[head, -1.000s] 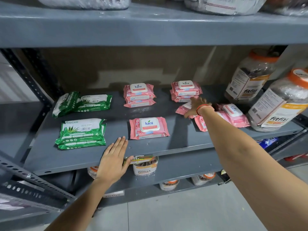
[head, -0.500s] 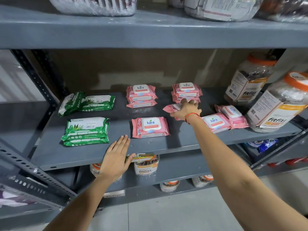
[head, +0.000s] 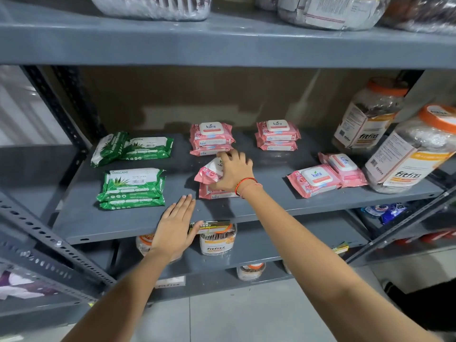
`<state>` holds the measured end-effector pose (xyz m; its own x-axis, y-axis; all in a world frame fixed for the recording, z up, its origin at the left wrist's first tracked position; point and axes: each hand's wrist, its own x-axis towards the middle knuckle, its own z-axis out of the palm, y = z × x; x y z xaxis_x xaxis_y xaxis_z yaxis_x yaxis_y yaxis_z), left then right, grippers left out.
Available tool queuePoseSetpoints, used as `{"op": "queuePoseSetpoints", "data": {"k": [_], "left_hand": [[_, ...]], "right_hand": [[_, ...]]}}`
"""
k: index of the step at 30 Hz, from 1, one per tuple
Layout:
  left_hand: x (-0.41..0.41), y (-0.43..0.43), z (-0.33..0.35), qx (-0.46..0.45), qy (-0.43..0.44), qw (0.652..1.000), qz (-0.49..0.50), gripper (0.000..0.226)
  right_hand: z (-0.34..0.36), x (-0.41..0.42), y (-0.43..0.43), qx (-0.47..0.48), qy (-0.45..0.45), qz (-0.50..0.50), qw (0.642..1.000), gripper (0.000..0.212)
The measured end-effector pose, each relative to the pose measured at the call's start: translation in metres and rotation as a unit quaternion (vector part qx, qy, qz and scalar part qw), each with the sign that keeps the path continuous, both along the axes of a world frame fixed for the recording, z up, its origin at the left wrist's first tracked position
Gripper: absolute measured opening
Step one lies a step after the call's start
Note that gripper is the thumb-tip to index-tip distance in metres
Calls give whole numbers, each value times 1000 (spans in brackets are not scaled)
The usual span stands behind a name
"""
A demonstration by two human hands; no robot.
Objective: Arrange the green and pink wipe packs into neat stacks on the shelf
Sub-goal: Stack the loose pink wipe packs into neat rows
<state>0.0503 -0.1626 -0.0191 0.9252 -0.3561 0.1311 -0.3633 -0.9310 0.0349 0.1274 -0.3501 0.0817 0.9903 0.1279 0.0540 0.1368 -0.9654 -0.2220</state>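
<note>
My right hand grips a pink wipe pack, tilted, on top of another pink pack at the middle front of the grey shelf. My left hand lies flat and open on the shelf's front edge. Behind stand two pink stacks. Two loose pink packs lie overlapping at the right. A green stack sits front left. Behind it lies a flat green pack with a tilted green pack leaning on it.
Two big clear jars with orange lids stand at the shelf's right end. The upper shelf hangs low overhead. Perforated metal uprights frame the left side. More jars sit on the shelf below.
My right hand has carried a pink pack from the loose group at the right leftward onto the front middle pink pack. The left hand has stayed on the shelf edge.
</note>
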Motion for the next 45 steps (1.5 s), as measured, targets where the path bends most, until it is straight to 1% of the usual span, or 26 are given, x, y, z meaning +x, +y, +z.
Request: {"op": "queuePoseSetpoints", "data": {"k": [2,4,6,9,11,14,18,25,29,34,42,45], "left_hand": [[-1,0,1,-3,2,1000,-2,75],[-1,0,1,-5,1,1000,-2,75],[-1,0,1,-5,0,1000,-2,75],[0,1,0,-8,-2,1000,-4,75],[0,1,-1,-9,-1,1000,-4,75],[0,1,0,-9,2,1000,-3,75],[0,1,0,-11,6,1000,-2,75],[-1,1,0,-18,6,1000,-5,75],[0,1,0,-21,2,1000,-6,75],[-2,0,2,-21,-5,1000,-6,73],[-2,0,3,-26,3,1000,-8,75],[-3,1,1,-66,-7,998,-19,75]], "right_hand": [[5,-1,-8,6,29,32,999,102],[17,0,-18,24,57,76,995,103],[30,6,-28,26,88,118,989,100],[41,15,-38,-28,141,175,974,93],[38,16,-39,-54,165,191,966,86],[25,15,-37,-19,163,172,971,82],[13,8,-31,18,130,123,984,81],[-8,-15,-8,-18,31,37,999,80],[-19,-26,6,-36,-1,-14,999,78],[-26,-34,20,-40,-4,-57,998,76],[-16,-32,19,-27,16,-58,998,77],[-8,-30,14,-14,39,-47,998,80]]}}
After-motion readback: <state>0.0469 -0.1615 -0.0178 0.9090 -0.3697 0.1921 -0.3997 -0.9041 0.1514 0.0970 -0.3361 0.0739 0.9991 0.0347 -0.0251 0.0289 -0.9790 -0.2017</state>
